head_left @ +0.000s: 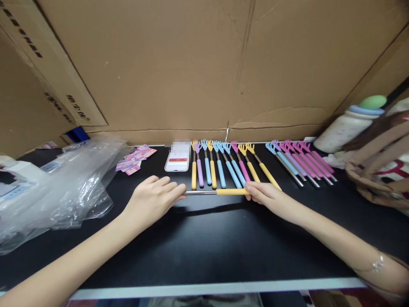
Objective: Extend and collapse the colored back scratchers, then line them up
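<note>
A yellow-handled telescopic back scratcher (223, 192) lies crosswise just above the black table (204, 247), its metal rod pointing left. My left hand (153, 199) pinches the rod's left end with fingers held together. My right hand (266, 197) grips the yellow handle's right end. Just behind it, a row of several scratchers (223, 164) with yellow, purple, blue and pink handles lies side by side, claws toward the wall. A second group of blue and pink scratchers (300, 162) lies further right.
A white phone (177, 161) lies left of the row, with pink cards (136, 160) beside it. Crumpled clear plastic bags (57, 187) cover the left. A white bottle with a green cap (351, 123) and a bag (380, 162) stand at right. Cardboard (191, 64) walls the back.
</note>
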### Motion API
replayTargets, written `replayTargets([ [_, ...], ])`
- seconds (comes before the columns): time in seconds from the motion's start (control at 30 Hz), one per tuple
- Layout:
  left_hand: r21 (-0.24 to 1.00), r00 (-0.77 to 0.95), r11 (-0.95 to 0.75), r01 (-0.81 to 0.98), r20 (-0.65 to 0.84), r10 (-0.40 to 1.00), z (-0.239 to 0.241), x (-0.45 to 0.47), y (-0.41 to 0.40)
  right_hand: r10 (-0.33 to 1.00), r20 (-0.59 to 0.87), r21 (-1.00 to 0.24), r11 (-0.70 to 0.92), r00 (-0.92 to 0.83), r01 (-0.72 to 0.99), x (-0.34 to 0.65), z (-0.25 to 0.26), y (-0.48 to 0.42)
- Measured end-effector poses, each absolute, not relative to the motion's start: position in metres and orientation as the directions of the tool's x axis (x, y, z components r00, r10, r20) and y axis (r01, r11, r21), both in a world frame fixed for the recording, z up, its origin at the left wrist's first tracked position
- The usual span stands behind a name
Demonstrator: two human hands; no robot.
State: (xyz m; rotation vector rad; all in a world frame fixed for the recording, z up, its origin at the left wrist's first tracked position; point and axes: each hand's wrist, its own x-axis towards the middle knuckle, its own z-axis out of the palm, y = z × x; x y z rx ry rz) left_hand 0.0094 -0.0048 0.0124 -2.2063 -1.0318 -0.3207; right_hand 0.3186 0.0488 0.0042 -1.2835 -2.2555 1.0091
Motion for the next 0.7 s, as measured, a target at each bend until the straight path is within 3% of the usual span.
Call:
replayTargets([
  [0.2, -0.402, 0.617, -0.469, 0.786, 0.493, 0.613, 0.0136, 0.0063, -0.0029, 0.810, 0.110, -0.619, 0.509, -0.575, 0.598, 0.3165, 0.0097, 0.0472],
  [0.47, -0.310, 0.580, -0.491, 0.814, 0.433, 0.690, 0.0112, 0.0027, -0.0020, 0.724, 0.319, -0.366, 0.690, -0.612, 0.625, 0.3196, 0.0115, 0.0458],
  [0.7, -0.270, 0.562, -0.493, 0.827, 0.391, 0.729, 0.0134, 0.0055, -0.0041, 0.666, 0.410, -0.239, 0.737, -0.623, 0.632, 0.3236, 0.0090, 0.0461],
])
